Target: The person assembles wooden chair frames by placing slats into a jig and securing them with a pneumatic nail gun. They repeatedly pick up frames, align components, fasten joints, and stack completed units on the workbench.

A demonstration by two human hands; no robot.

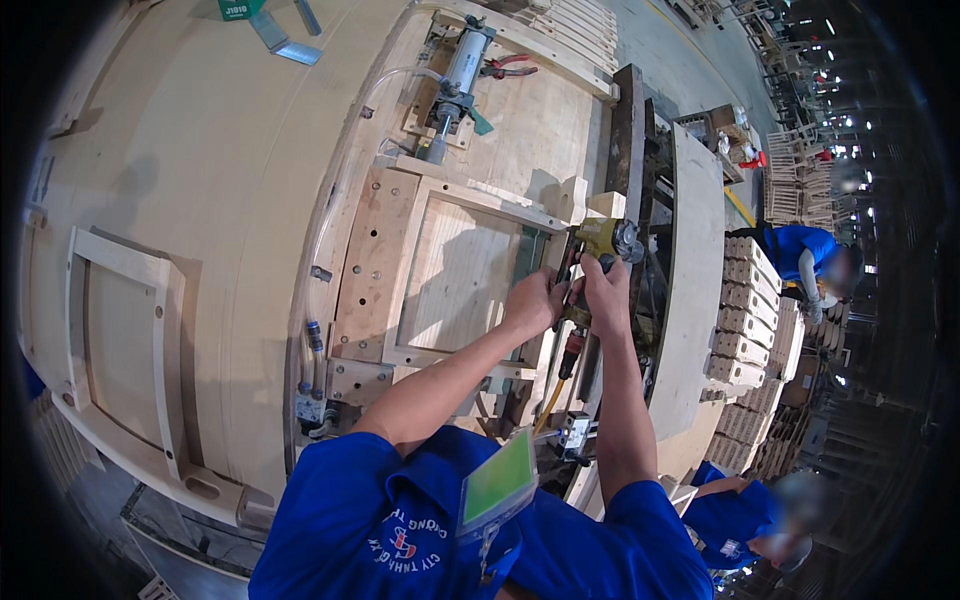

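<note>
My right hand [606, 295] is closed around the handle of a yellow-green air nail gun [598, 238]. A yellow hose [552, 402] runs from the red-and-black fitting below its grip. Beside it, my left hand [535, 302] has its fingers curled against the gun's magazine side; its fingertips are partly hidden. The gun sits at the right rail of a rectangular wooden frame [402, 270], which lies in a wooden jig [352, 300]. Small wooden blocks [606, 204] stand just beyond the gun.
An air cylinder [466, 65] is mounted at the far end, with red-handled pliers [512, 68] alongside. Another wooden frame [170, 370] lies on the left. Past a dark metal rail [627, 130], stacked wooden parts [745, 315] and two co-workers [800, 255] are on the right.
</note>
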